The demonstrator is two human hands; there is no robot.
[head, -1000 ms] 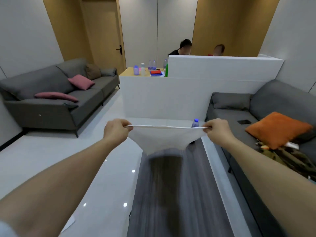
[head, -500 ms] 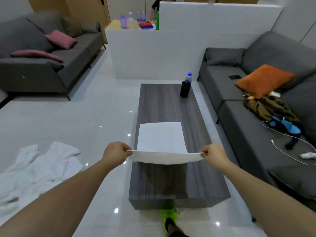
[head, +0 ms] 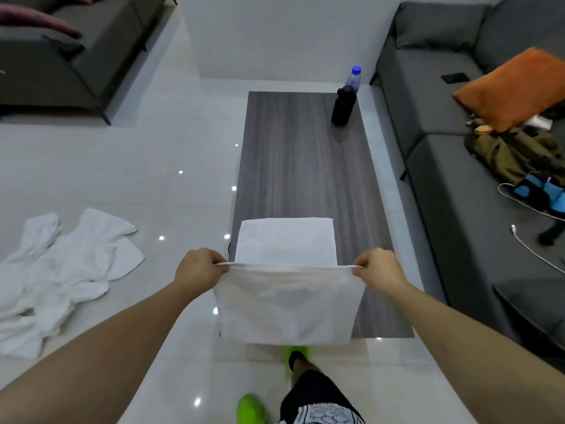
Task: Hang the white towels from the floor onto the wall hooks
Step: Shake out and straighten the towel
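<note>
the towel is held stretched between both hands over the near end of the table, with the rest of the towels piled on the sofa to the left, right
Not quite. The head view shows both hands, left hand and right hand, holding the towel stretched over the table's near end, but the remaining towels lie on the floor to the left, not on the sofa.

I can read no text, label, brand or number anywhere; the bottle (head: 353,79) label is too blurred.
</note>
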